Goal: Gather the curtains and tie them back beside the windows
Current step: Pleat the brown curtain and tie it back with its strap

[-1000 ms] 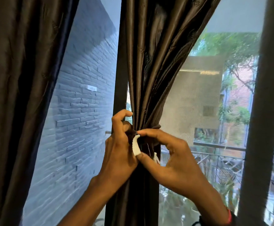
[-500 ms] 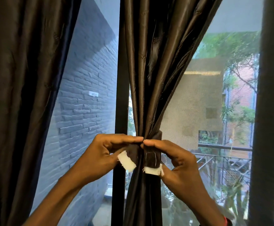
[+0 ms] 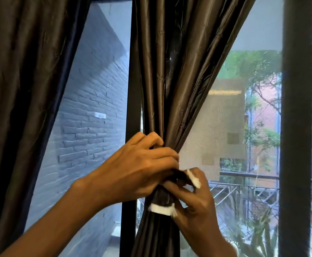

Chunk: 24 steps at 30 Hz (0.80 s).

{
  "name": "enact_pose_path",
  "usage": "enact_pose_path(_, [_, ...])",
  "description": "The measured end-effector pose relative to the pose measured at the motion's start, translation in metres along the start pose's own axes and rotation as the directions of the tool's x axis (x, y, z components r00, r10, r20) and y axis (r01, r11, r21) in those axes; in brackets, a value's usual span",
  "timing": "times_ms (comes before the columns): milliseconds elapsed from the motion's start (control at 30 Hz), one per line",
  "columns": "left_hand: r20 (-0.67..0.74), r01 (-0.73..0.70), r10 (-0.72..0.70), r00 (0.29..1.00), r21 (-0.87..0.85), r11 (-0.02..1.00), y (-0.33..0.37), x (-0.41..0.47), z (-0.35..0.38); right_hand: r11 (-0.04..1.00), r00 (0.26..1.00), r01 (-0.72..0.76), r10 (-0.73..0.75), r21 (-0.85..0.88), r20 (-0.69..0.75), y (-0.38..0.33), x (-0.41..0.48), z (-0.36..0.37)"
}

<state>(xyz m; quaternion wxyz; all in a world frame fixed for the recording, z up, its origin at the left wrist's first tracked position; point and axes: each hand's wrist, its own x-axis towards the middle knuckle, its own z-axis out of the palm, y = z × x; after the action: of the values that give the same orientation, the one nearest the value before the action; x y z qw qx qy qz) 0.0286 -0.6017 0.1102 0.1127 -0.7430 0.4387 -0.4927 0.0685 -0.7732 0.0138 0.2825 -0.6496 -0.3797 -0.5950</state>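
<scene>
Since half a second ago, when both hands pinched the strap's ends side by side in front of the fabric, the left hand [image 3: 138,169] has crossed over the bundle and the right hand [image 3: 196,208] has dropped below it. Nearest the camera, the left forearm reaches up from the lower left, and that hand's fingers are curled round the gathered curtain [image 3: 160,80], squeezing it at its narrowest point. Just under and to the right of it, the right hand grips the dark strap [image 3: 162,198] that wraps the bundle. One white end [image 3: 194,178] of the strap sticks up by the right hand's fingers, and the other white end [image 3: 160,209] lies flat across the front of the fabric near its thumb. The curtain is shiny brown and fans out upward from the pinch, hanging straight down below it, right against a dark window post [image 3: 133,80]. A second curtain [image 3: 21,89] of the same cloth fills the left side, hanging loose. A thick dark upright [image 3: 296,127] crosses the glass on the right. Beyond the left pane stands a grey brick wall [image 3: 88,130] with a small white label [image 3: 100,115]. Beyond the right pane are a metal railing [image 3: 244,176], green trees [image 3: 259,71] and a pinkish building [image 3: 266,112].
</scene>
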Motion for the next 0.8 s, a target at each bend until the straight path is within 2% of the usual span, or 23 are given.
enact_pose_path(100, [0.043,0.155,-0.154,0.987,-0.014,0.988,-0.002,0.001,0.005,0.987,0.999,0.028,-0.035,-0.160,-0.040,-0.001,0.001,-0.010])
enact_pose_path(167, [0.061,0.200,-0.199,0.978,-0.012,0.980,-0.001,0.001,0.011,0.982,0.994,0.100,-0.105,-0.159,-0.026,-0.005,0.010,-0.019])
enact_pose_path(300, [0.066,0.235,-0.231,0.971,-0.051,0.971,-0.001,0.000,0.014,0.978,0.982,0.164,-0.150,-0.126,0.112,-0.008,0.030,-0.029])
enact_pose_path(400, [0.047,0.248,-0.246,0.968,-0.044,0.968,0.001,-0.002,0.014,0.977,0.985,0.150,-0.135,-0.152,0.106,-0.005,0.031,-0.031])
enact_pose_path(467, [0.025,0.288,-0.287,0.958,-0.080,0.954,0.004,-0.005,0.012,0.987,0.991,0.112,-0.101,-0.112,0.092,0.002,0.033,-0.034])
enact_pose_path(567, [-0.028,0.347,-0.354,0.935,-0.130,0.929,0.006,-0.011,0.010,0.997,0.995,0.034,-0.040,0.062,0.090,0.008,0.037,-0.037])
enact_pose_path(633, [-0.035,0.342,-0.349,0.936,-0.128,0.931,0.007,-0.013,0.010,0.990,0.989,0.028,-0.047,0.139,0.137,0.010,0.041,-0.038])
enact_pose_path(733, [-0.036,0.324,-0.331,0.943,-0.132,0.937,0.010,-0.010,0.011,0.987,0.967,0.062,-0.096,0.146,0.238,0.010,0.048,-0.039])
enact_pose_path(800, [-0.048,0.330,-0.340,0.939,-0.141,0.933,0.011,-0.009,0.011,0.988,0.974,0.058,-0.088,0.144,0.210,0.010,0.052,-0.040])
